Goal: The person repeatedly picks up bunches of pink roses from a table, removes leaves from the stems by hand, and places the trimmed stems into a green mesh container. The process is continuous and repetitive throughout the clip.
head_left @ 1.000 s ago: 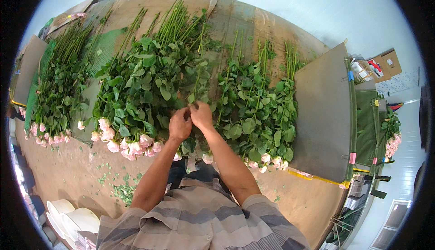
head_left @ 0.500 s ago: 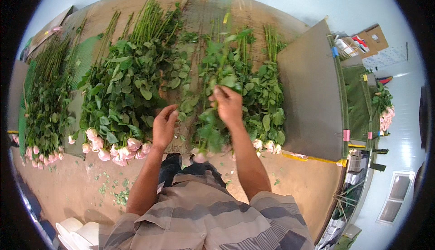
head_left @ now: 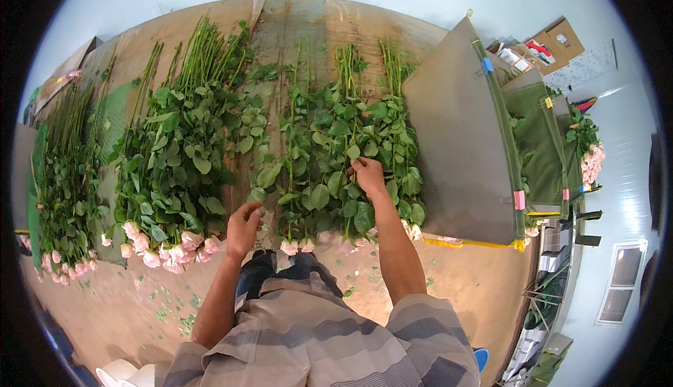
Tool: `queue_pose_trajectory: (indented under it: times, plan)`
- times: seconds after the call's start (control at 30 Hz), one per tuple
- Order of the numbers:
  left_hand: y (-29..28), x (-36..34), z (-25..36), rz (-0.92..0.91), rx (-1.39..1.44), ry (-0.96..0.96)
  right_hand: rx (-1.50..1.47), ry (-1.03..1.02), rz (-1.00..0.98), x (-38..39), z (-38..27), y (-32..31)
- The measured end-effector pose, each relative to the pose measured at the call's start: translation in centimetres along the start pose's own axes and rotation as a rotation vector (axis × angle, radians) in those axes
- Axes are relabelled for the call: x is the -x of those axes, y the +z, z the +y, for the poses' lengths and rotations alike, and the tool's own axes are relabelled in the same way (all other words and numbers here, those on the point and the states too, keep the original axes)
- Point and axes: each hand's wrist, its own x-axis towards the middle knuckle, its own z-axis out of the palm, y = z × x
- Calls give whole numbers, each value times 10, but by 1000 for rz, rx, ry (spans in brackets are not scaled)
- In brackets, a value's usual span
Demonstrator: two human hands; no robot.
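My right hand [head_left: 367,177] is closed in a pinch on a rose stem, low over the right-hand rows of roses [head_left: 336,131]. These lie with leafy green stems pointing away from me and pale pink blooms [head_left: 347,245] toward the table's near edge. Loosely bent, the fingers of my left hand [head_left: 243,231] are apart with nothing visible in them. That hand hovers near the front edge, between the right-hand rows and a large bunch of pink roses [head_left: 175,155] on the left.
Another rose bunch [head_left: 66,177] lies at the far left of the wooden table [head_left: 294,19]. A grey upright panel [head_left: 459,141] stands at its right end. Beyond are green cloth holders [head_left: 533,134], more pink roses [head_left: 592,166] and a cardboard box [head_left: 561,43]. Leaf scraps [head_left: 165,310] litter the floor.
The rose in my right hand has come down from above the table onto the right-hand rows. My right hand has shifted slightly right; my left is lower, nearer the front edge.
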Motion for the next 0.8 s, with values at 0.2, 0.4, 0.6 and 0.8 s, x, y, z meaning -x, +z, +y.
queue_pose_trajectory:
  times: [0.2,0.4,0.6,0.8]
  plan:
    - [5,4,11,57,-62,57,-76,-166,65,44,-29,-33]
    - [-9,-11,14,106,-101,204,-257,-564,287,226,-106,-141]
    - [-9,3,55,179,-42,261,655,-555,1045,284,-168,-281]
    - [-29,-8,81,163,-245,294,1231,-277,866,157,-101,-388]
